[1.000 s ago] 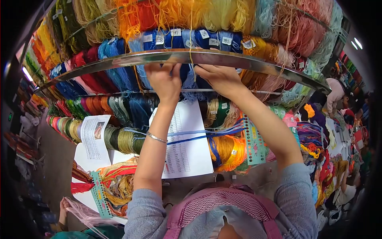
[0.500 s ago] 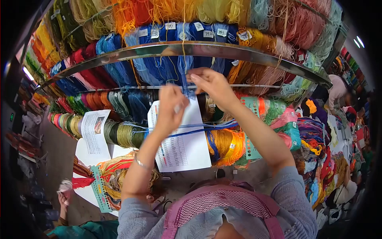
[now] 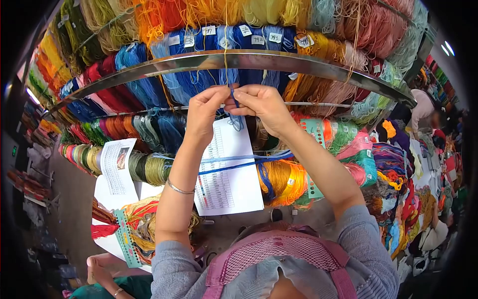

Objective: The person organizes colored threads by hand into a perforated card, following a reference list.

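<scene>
Across the upper half of the frame, racks of coloured thread skeins (image 3: pixel 149 84) hang behind a curved metal rail (image 3: pixel 239 61), and a printed chart sheet (image 3: pixel 230 177) lies at centre below. Just under the rail at upper centre, the left hand (image 3: pixel 204 112) and right hand (image 3: pixel 261 104) meet, fingertips pinched together on a thin blue thread strand (image 3: pixel 234 99).

The person wears a grey-blue knit top with pushed-up sleeves (image 3: pixel 174 264), pink checked apron straps (image 3: pixel 279 249) and a thin bracelet (image 3: pixel 179 190) (left wrist).
</scene>
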Tool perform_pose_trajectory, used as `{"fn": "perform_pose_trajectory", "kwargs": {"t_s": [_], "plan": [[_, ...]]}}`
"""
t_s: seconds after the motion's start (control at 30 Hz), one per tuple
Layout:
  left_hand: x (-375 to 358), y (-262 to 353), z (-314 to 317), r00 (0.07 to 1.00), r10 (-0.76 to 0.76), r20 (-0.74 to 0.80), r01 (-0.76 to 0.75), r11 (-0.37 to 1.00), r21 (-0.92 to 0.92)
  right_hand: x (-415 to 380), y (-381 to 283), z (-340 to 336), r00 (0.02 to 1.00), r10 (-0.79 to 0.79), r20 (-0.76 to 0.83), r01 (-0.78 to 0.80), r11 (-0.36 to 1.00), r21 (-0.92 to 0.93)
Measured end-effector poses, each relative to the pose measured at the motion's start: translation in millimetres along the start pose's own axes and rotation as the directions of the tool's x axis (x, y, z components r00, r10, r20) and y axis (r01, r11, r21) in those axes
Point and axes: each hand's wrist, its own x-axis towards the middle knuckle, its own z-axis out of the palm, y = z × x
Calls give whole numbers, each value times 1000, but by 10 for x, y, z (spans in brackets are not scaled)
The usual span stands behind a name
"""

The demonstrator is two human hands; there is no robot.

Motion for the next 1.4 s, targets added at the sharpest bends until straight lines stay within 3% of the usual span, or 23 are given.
{"fn": "perform_pose_trajectory", "kwargs": {"t_s": [0.57, 0.63, 0.67, 0.73, 0.8, 0.87, 1.0, 1.1, 1.4], "plan": [[-28, 33, -27, 997, 77, -21, -76, 997, 31, -3, 35, -46, 1000, -21, 0, 21, 999, -26], [7, 40, -19, 966, 244, -80, -207, 924, 321, -27, 18, -60, 998, -54, -20, 53, 997, -50], [35, 42, -25, 964, 249, -92, -208, 924, 321, -15, 41, -78, 997, -67, -43, 64, 994, -87], [136, 50, -30, 754, 650, -99, -377, 550, 746, -1, 66, -115, 994, -103, -33, 99, 989, -110], [267, 26, -21, 722, 684, -107, -379, 519, 766, 0, 80, -126, 989, -146, -32, 140, 981, -132], [405, -5, -16, 695, 706, -135, -248, 411, 877, 9, 91, -115, 988, -150, -25, 145, 981, -132], [548, -114, -84, 656, 749, -94, -257, 338, 905, 5, 95, -103, 987, -158, -29, 152, 979, -139], [508, -126, -155, 737, 657, -160, -286, 517, 807, 7, 87, -126, 985, -167, -28, 162, 977, -137], [371, -57, -274, 803, 595, -40, -407, 596, 692, 28, 109, -99, 989, -140, -56, 131, 981, -145]]}}
